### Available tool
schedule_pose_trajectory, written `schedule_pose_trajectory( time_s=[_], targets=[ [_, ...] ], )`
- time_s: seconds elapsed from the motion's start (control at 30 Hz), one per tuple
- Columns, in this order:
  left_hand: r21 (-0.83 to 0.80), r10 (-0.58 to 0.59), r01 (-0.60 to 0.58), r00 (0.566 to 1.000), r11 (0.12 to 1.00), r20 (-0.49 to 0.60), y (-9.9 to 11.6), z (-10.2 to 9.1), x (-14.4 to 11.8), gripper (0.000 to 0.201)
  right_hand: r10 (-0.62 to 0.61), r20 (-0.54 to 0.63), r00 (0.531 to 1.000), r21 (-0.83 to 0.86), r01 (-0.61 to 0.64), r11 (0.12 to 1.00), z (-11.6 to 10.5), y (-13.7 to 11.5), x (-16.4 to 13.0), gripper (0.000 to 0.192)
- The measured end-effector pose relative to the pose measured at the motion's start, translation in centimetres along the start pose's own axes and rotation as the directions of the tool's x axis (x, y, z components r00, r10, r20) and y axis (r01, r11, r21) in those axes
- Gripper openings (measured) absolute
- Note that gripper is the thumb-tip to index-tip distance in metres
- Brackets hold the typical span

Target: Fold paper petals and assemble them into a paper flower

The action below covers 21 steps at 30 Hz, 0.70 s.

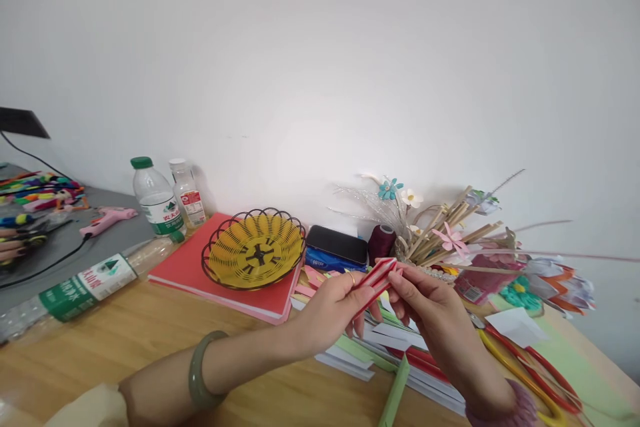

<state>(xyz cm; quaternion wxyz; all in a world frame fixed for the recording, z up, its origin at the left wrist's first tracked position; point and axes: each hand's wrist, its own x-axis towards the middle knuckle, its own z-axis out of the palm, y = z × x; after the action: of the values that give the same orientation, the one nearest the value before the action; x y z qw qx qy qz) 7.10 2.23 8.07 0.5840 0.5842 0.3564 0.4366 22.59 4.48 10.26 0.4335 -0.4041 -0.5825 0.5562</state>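
Observation:
A red-and-white folded paper strip [376,277] is held up between my two hands over the table. My left hand [334,307], with a ring on one finger, is closed around its lower part. At the strip's upper right end, my right hand [425,307] pinches it between thumb and fingers. Beneath the hands lie white and green paper strips [345,367] and a red piece [425,361]. A green folded strip [396,390] lies in front of them.
Left of my hands, a yellow woven basket [240,260] sits on red paper sheets [185,263]. Plastic bottles [157,200] and a pink glue gun [107,220] are farther left. Scissors [525,360], a purple thread spool [381,243] and bundled sticks [440,230] with paper flowers are right.

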Motion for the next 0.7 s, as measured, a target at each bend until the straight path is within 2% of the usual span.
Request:
schedule_pose_trajectory(
  time_s=[0.1,0.2,0.43,0.57,0.7],
  targets=[
    [-0.055,-0.027,0.026,0.999,0.998,-0.031,-0.3,-0.1,0.3,0.039,0.025,-0.054,0.998,0.052,-0.022,0.998,-0.1,0.1,0.2,0.039],
    [-0.108,-0.088,0.088,0.996,0.990,0.001,-0.2,-0.1,0.4,0.043,0.040,-0.087,0.995,0.099,-0.032,0.995,-0.2,0.2,0.1,0.041],
    [-0.159,-0.133,0.146,0.987,0.976,0.086,0.1,-0.1,0.3,0.042,0.053,-0.054,0.997,0.107,-0.047,0.993,-0.4,0.4,0.2,0.034],
    [-0.101,-0.120,0.132,0.986,0.986,0.119,-0.5,-0.3,0.5,0.038,0.082,-0.062,0.995,0.108,-0.075,0.991,-0.4,0.4,0.4,0.030],
    [0.070,-0.050,0.042,0.992,0.997,0.117,-1.0,-0.4,0.4,0.030,0.099,-0.070,0.993,0.140,-0.088,0.986,-0.3,0.6,0.5,0.032]
  ],
)
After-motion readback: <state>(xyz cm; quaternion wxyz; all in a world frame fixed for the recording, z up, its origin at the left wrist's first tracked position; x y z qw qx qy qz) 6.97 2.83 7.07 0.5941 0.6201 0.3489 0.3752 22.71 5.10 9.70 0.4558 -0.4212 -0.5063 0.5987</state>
